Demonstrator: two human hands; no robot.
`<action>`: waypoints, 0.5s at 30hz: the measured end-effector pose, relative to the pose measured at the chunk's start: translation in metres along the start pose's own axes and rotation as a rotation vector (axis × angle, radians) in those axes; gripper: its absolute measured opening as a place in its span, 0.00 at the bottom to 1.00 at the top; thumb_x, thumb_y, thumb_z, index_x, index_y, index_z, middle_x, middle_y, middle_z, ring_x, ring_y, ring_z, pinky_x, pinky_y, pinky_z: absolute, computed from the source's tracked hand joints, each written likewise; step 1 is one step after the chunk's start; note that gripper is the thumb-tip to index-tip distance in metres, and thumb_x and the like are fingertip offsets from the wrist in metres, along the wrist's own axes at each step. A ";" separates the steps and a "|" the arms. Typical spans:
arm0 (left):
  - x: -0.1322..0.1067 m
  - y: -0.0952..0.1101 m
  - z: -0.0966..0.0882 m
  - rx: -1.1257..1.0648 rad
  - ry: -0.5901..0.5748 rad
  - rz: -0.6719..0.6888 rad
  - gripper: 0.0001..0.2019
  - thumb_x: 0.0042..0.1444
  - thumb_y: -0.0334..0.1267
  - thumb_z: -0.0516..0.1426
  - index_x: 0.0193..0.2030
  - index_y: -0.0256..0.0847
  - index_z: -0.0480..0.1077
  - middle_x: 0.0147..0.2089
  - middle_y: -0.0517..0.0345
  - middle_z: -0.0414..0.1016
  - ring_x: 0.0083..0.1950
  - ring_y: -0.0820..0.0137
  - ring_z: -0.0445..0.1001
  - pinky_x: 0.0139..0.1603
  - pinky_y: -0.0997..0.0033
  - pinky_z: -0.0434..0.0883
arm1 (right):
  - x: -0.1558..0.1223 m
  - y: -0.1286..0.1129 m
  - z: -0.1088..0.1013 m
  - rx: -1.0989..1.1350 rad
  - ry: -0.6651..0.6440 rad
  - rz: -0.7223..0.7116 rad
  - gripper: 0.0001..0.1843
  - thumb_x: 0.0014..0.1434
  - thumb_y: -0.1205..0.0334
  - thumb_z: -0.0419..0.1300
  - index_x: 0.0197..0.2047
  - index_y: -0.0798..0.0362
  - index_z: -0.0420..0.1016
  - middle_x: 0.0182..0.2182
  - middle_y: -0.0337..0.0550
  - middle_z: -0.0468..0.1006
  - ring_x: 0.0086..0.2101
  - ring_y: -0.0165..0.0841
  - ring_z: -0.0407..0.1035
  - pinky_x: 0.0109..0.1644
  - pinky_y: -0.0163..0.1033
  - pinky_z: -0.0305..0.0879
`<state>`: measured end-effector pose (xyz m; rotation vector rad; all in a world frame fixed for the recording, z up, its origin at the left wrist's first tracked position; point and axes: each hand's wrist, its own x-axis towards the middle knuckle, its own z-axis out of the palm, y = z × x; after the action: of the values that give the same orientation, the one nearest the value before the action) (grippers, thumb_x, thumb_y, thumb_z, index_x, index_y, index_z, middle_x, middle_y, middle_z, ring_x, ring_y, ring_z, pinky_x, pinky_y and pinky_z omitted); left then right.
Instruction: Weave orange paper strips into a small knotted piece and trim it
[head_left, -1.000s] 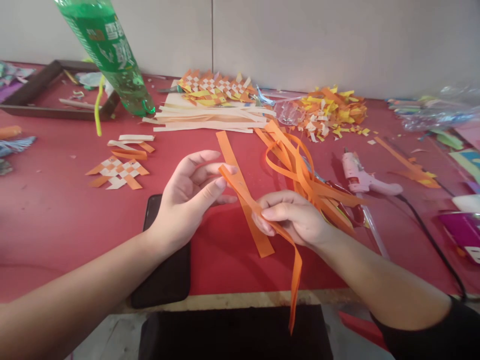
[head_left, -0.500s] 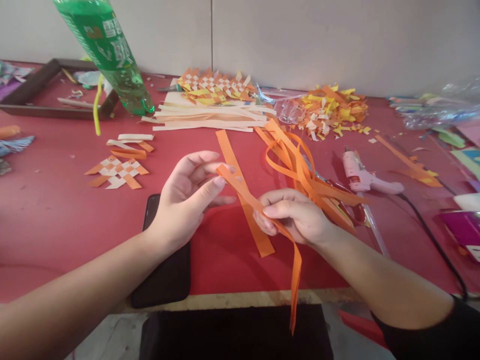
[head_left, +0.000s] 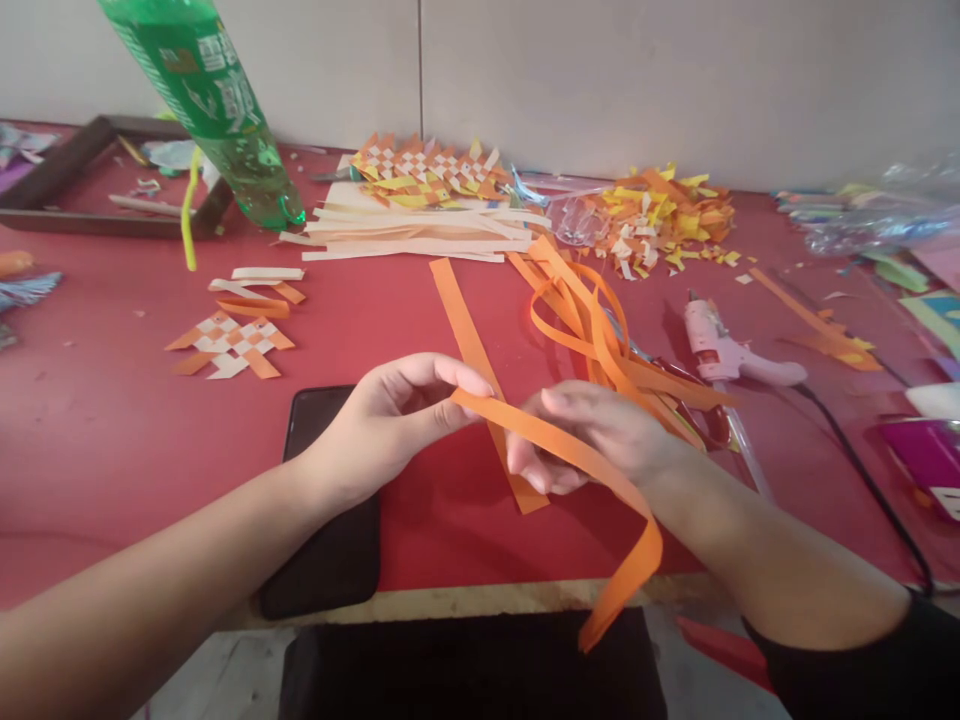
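My left hand (head_left: 409, 415) pinches one end of an orange paper strip (head_left: 577, 450) between thumb and fingertips. From there the strip runs rightward across my right hand (head_left: 592, 430), then bends and hangs past the table's front edge. The right hand's thumb and fingers are apart around the strip, not gripping it. Beneath both hands a second orange strip (head_left: 459, 310) lies flat on the red table. A loose bundle of orange strips (head_left: 592, 330) rests just beyond my right hand. Partly under my left forearm is a black phone (head_left: 322, 550).
A small woven orange-and-white paper piece (head_left: 238, 343) lies at left. Behind are white strips (head_left: 420, 235), larger woven pieces (head_left: 431, 170) and a heap of scraps (head_left: 667, 215). A green bottle (head_left: 225, 110) stands back left; a pink glue gun (head_left: 739, 355) with cord lies right.
My left hand has moved down and right and closed its pinch on the strip's end. My right hand has loosened its pinch, and the strip now arcs across it.
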<state>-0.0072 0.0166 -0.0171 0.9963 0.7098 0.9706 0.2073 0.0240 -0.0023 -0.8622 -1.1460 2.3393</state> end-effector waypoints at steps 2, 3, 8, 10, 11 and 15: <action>0.000 0.000 -0.001 0.009 -0.019 -0.007 0.01 0.56 0.34 0.64 0.36 0.43 0.79 0.39 0.55 0.79 0.41 0.71 0.77 0.47 0.72 0.74 | 0.000 0.002 -0.001 -0.002 -0.034 -0.029 0.20 0.57 0.46 0.64 0.32 0.56 0.84 0.19 0.39 0.73 0.18 0.25 0.59 0.21 0.32 0.54; 0.000 0.000 -0.001 0.007 -0.029 -0.013 0.02 0.56 0.34 0.64 0.36 0.43 0.79 0.40 0.55 0.79 0.42 0.70 0.77 0.47 0.71 0.73 | 0.001 0.004 -0.003 0.006 -0.072 -0.040 0.19 0.56 0.46 0.66 0.34 0.56 0.84 0.20 0.39 0.74 0.18 0.24 0.59 0.20 0.31 0.53; 0.001 0.001 0.000 0.012 -0.060 -0.033 0.03 0.59 0.34 0.62 0.34 0.43 0.78 0.44 0.54 0.77 0.42 0.69 0.77 0.48 0.69 0.73 | 0.005 0.009 -0.011 0.051 -0.142 -0.029 0.21 0.57 0.45 0.65 0.36 0.57 0.83 0.23 0.41 0.75 0.18 0.23 0.60 0.20 0.30 0.55; 0.001 0.001 0.000 0.027 -0.059 -0.028 0.04 0.59 0.34 0.61 0.33 0.43 0.77 0.44 0.55 0.77 0.43 0.69 0.77 0.49 0.69 0.73 | 0.005 0.009 -0.012 0.054 -0.123 -0.025 0.22 0.58 0.44 0.63 0.36 0.58 0.83 0.22 0.41 0.75 0.18 0.23 0.61 0.20 0.30 0.55; 0.001 0.001 0.000 0.042 -0.054 -0.024 0.04 0.59 0.34 0.61 0.33 0.43 0.77 0.44 0.55 0.76 0.43 0.70 0.77 0.50 0.69 0.72 | 0.005 0.009 -0.012 0.050 -0.113 -0.022 0.22 0.58 0.44 0.63 0.36 0.58 0.83 0.22 0.41 0.75 0.19 0.23 0.61 0.20 0.30 0.55; 0.002 0.000 -0.001 0.135 -0.040 0.017 0.06 0.59 0.34 0.61 0.30 0.43 0.77 0.48 0.54 0.77 0.48 0.68 0.76 0.54 0.68 0.71 | 0.005 0.009 -0.012 0.023 -0.061 -0.014 0.18 0.55 0.48 0.67 0.34 0.58 0.81 0.22 0.39 0.75 0.19 0.23 0.64 0.19 0.28 0.53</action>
<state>-0.0071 0.0184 -0.0171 1.1379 0.7421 0.9241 0.2110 0.0285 -0.0173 -0.7772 -1.1434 2.3779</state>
